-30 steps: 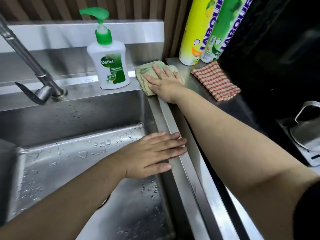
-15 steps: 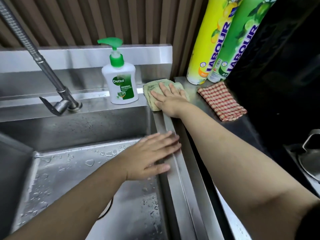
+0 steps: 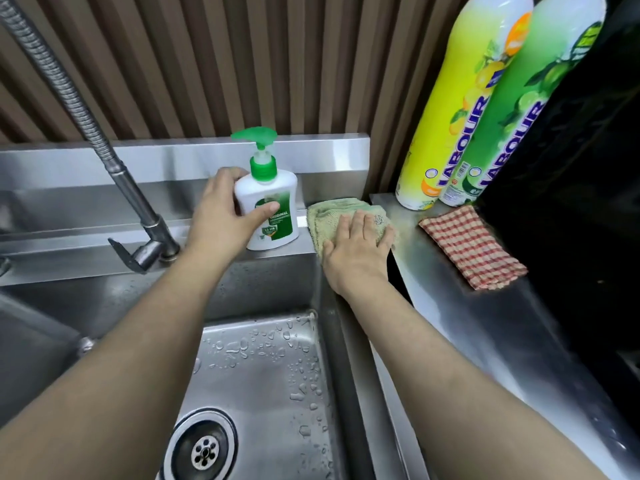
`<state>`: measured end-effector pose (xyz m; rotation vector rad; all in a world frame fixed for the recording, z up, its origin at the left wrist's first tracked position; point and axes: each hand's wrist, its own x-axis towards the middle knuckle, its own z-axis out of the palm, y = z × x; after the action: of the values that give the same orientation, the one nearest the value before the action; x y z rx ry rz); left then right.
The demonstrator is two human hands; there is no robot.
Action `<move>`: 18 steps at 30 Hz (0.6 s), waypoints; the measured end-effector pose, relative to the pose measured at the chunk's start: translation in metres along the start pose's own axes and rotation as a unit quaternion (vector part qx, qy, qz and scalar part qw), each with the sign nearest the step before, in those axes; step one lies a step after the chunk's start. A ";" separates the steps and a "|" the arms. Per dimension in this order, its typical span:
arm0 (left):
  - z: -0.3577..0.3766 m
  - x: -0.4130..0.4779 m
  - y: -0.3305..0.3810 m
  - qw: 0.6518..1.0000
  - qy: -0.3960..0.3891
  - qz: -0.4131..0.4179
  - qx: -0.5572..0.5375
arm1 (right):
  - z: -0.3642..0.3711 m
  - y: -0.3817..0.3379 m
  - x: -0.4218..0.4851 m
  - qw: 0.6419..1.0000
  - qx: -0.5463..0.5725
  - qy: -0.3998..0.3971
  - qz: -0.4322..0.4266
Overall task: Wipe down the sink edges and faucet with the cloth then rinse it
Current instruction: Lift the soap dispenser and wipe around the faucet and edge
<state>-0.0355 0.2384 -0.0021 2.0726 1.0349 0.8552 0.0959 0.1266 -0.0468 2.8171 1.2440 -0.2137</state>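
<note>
A pale green cloth [image 3: 329, 216] lies on the back right corner of the steel sink's rim [image 3: 343, 341]. My right hand [image 3: 356, 251] presses flat on the cloth, fingers spread over it. My left hand [image 3: 221, 216] is wrapped around a white soap pump bottle [image 3: 273, 202] with a green top, which stands on the rear ledge just left of the cloth. The steel faucet [image 3: 138, 209], with a corrugated neck and a lever at its base, rises from the ledge at the left. Water drops dot the basin floor [image 3: 263, 382].
Two tall spray cans, one yellow [image 3: 457, 109] and one green [image 3: 512, 126], stand on the steel counter at the right. A red checked cloth [image 3: 474, 251] lies in front of them. A drain strainer [image 3: 204, 452] sits in the basin. A dark surface borders the counter's right side.
My left hand left the sink's right rim and reached back to grip the soap bottle. My right hand stays on the cloth at the corner. The view tilted upward.
</note>
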 end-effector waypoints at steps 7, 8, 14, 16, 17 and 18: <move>-0.042 -0.045 -0.025 0.996 0.075 -0.038 -0.011 | -0.001 -0.019 -0.001 0.997 0.007 -0.009 -0.072; -0.052 -0.058 -0.031 0.995 0.080 -0.050 -0.020 | 0.001 -0.027 -0.004 0.995 0.024 -0.008 -0.094; -0.104 -0.120 -0.061 0.986 0.098 -0.123 -0.062 | 0.019 -0.098 -0.015 0.986 0.086 0.023 -0.141; -0.114 -0.131 -0.067 0.985 0.110 -0.126 -0.048 | 0.021 -0.122 -0.018 0.980 0.093 0.025 -0.176; -0.117 -0.135 -0.070 0.985 0.110 -0.126 -0.044 | 0.021 -0.133 -0.019 0.976 0.096 0.023 -0.193; -0.119 -0.138 -0.071 0.986 0.109 -0.121 -0.039 | 0.021 -0.143 -0.020 0.973 0.099 0.021 -0.207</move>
<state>-0.2222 0.1872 -0.0254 1.7712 1.3184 0.9943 -0.0257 0.2062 -0.0632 2.6908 1.9110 -0.3122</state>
